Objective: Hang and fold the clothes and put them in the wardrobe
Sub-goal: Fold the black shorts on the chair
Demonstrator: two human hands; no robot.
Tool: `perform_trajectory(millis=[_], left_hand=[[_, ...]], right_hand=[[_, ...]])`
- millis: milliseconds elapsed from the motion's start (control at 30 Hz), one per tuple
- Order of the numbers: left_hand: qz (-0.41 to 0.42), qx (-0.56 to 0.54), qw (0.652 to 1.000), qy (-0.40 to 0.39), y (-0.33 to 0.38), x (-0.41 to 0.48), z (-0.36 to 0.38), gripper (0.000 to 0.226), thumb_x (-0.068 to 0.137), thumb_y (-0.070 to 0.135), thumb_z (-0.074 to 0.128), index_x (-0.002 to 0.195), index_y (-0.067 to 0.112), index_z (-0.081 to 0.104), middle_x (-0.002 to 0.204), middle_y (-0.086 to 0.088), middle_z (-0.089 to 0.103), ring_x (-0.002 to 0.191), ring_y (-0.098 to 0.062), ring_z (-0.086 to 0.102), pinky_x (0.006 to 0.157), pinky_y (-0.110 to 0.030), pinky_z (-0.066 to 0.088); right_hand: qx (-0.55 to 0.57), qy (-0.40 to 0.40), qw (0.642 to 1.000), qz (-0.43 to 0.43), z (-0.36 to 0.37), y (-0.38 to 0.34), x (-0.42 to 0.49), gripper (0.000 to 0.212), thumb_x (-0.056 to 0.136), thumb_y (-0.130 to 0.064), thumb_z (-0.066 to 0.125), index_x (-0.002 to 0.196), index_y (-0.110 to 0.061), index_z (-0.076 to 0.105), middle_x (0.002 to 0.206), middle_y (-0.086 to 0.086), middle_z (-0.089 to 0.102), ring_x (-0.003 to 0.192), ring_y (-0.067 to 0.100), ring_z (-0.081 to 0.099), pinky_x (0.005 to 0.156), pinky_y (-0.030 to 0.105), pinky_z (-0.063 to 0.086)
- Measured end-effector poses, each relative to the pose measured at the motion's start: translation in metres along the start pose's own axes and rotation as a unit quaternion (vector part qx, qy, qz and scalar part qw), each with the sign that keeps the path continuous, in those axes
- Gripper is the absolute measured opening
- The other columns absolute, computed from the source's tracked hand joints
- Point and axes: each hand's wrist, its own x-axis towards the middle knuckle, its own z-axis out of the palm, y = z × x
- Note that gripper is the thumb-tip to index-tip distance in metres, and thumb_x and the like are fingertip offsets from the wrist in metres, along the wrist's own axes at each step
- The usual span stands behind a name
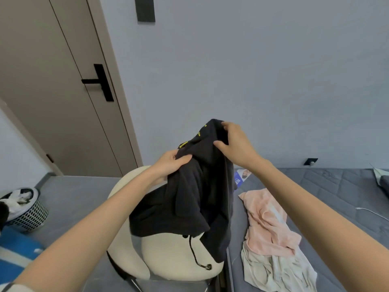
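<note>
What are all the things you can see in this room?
Hooded drawstring sweatshirt: one, black with yellow print, held up above the chair.
Rounded padded chair: one, cream, below the sweatshirt.
Crumpled pink garment: one, pink, on the mattress.
Crumpled pale garment: one, off-white, against the pink one.
Quilted mattress: one, grey, right side.
Perforated laundry basket: one, white, floor at left, clothes inside.
Door with lever handle: one, beige, handle black, left.
Printed leaflet: one, blue and white, on the mattress.
Left hand: one, grips the sweatshirt.
Right hand: one, grips the sweatshirt's top.
</note>
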Motion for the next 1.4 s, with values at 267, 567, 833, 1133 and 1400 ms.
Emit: perform_trajectory(millis=[267,567,833,1133,1400], left_hand=[[-0.029,-0.188,0.980,0.054,0.024,0.005,0.003,0.028,0.093,0.019,0.060,0.115,0.001,0.058,0.104,-0.012,0.065,0.093,-0.021,0.064,0.079,-0.032,0.055],[0.015,-0.382,0.921,0.068,0.035,-0.010,-0.016,0.031,0.097,0.007,0.051,0.127,0.003,0.050,0.116,-0.016,0.062,0.096,-0.020,0.065,0.081,-0.030,0.057],[0.154,-0.014,0.988,-0.016,0.023,-0.053,-0.011,0.047,0.086,0.050,0.061,0.131,0.044,0.047,0.138,0.010,0.049,0.122,0.003,0.049,0.103,-0.022,0.038],[0.256,0.088,0.963,-0.010,-0.009,-0.049,0.029,0.084,0.075,0.047,0.074,0.139,0.058,0.020,0.130,0.043,0.040,0.122,0.016,0.041,0.094,-0.005,0.037],[0.215,0.144,0.961,0.093,0.003,-0.019,0.018,0.028,0.096,0.016,0.048,0.119,0.026,0.059,0.098,0.020,0.061,0.097,-0.005,0.057,0.070,-0.004,0.040]], right_hand=[[0.138,-0.288,0.947,0.009,0.031,-0.003,-0.045,0.082,0.075,-0.031,0.080,0.142,-0.020,0.033,0.135,-0.008,0.045,0.115,0.008,0.050,0.092,0.020,0.045],[0.087,-0.081,0.991,-0.056,0.053,-0.019,-0.044,0.023,0.094,-0.027,0.059,0.102,-0.006,0.058,0.090,0.004,0.064,0.082,0.022,0.058,0.065,0.026,0.036],[0.293,0.054,0.948,0.112,0.003,-0.040,-0.006,0.022,0.091,-0.022,0.062,0.083,-0.002,0.058,0.077,0.009,0.053,0.072,0.017,0.050,0.064,0.032,0.040],[0.429,-0.028,0.880,0.202,-0.012,-0.050,-0.013,0.014,0.094,-0.016,0.059,0.090,-0.002,0.062,0.079,0.010,0.064,0.068,0.018,0.063,0.062,0.026,0.053],[0.505,-0.066,0.839,0.192,-0.011,-0.025,-0.023,0.041,0.087,-0.013,0.068,0.122,-0.006,0.047,0.099,0.010,0.065,0.088,0.016,0.067,0.079,0.028,0.057]])
